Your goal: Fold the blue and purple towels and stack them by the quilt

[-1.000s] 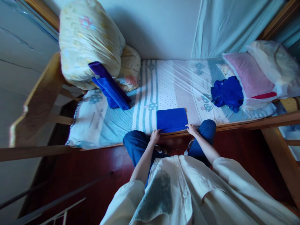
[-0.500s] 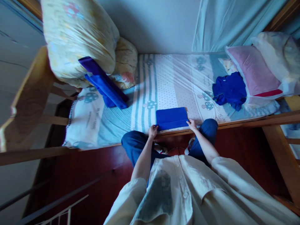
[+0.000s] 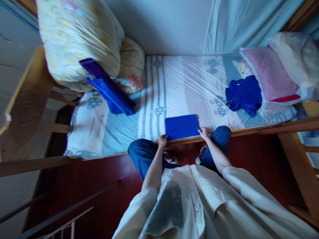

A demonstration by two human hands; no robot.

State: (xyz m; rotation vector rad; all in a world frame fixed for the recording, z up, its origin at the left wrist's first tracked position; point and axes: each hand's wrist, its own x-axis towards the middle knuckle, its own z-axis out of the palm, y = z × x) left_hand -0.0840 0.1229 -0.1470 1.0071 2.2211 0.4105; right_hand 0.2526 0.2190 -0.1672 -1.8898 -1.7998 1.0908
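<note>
Blue cloth (image 3: 181, 125), pinched both ends!
Left hand (image 3: 162, 141) pinches its near-left corner, right hand (image 3: 203, 132) its right edge, cloth between.

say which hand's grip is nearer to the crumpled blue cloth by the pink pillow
Right. The right-hand grip is to the near left of the crumpled blue cloth; the left-hand grip is farther left, across the flat blue cloth.

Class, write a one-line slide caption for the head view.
Left hand and right hand hold a flat blue cloth by its near corners, at the front edge of the bed.
</note>
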